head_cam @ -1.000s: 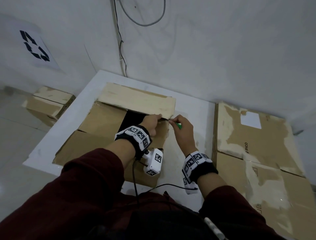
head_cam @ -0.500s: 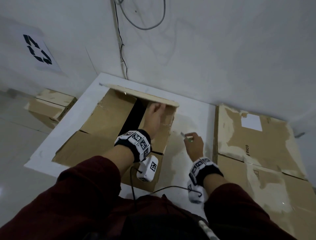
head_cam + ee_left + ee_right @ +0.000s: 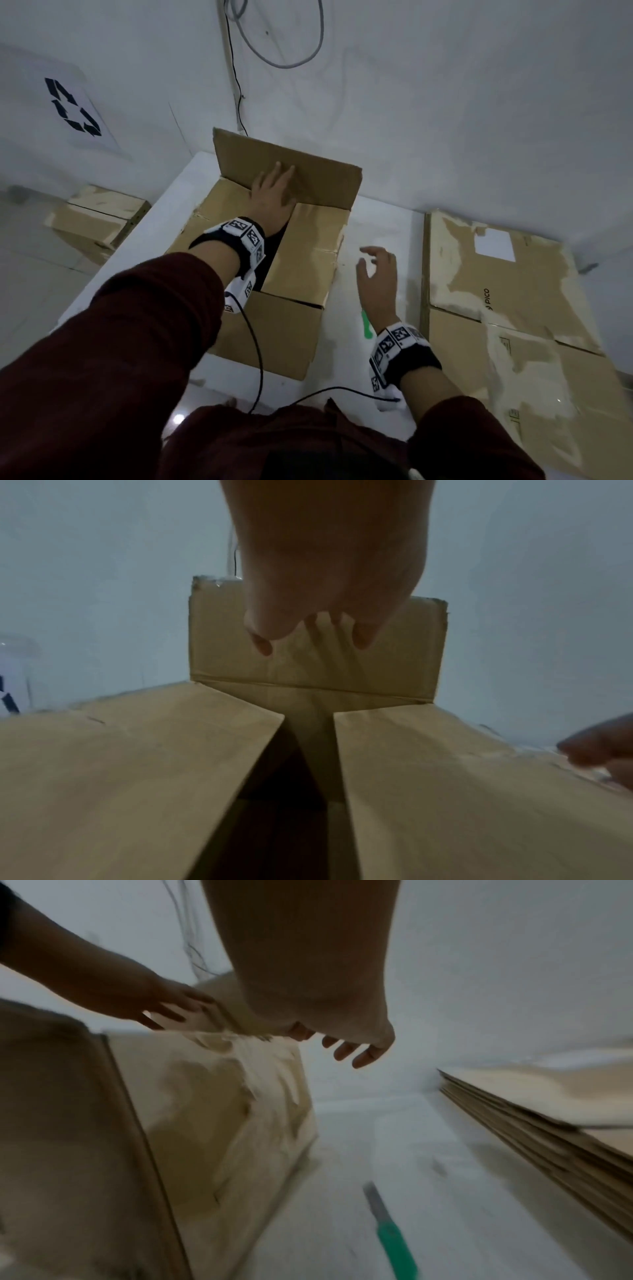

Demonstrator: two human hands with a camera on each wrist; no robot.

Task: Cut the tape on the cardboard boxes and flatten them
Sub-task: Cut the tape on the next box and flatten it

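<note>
The far flap [image 3: 287, 171] of the cardboard box [image 3: 301, 260] on the white table [image 3: 376, 219] now stands raised, the left hand [image 3: 274, 195] pressing it back with straight, spread fingers. The right hand [image 3: 376, 274], fingers loosely apart, has dropped the green utility knife [image 3: 366, 325] beside the box, so cutting looks finished and flattening can begin.

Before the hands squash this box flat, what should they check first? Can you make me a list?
1. Far flap folded open: ok, it stands up with the left hand flat against it.
2. Side flaps loose: ok, there is a dark gap between them.
3. Green knife out of the hands: ok, it lies on the white table beside the box.
4. Right hand free to help: ok, open and holding nothing.
5. Knife blade pulled in: cannot tell, the picture is blurred.
6. Tape under the box cut: cannot tell, the bottom is hidden.
</note>
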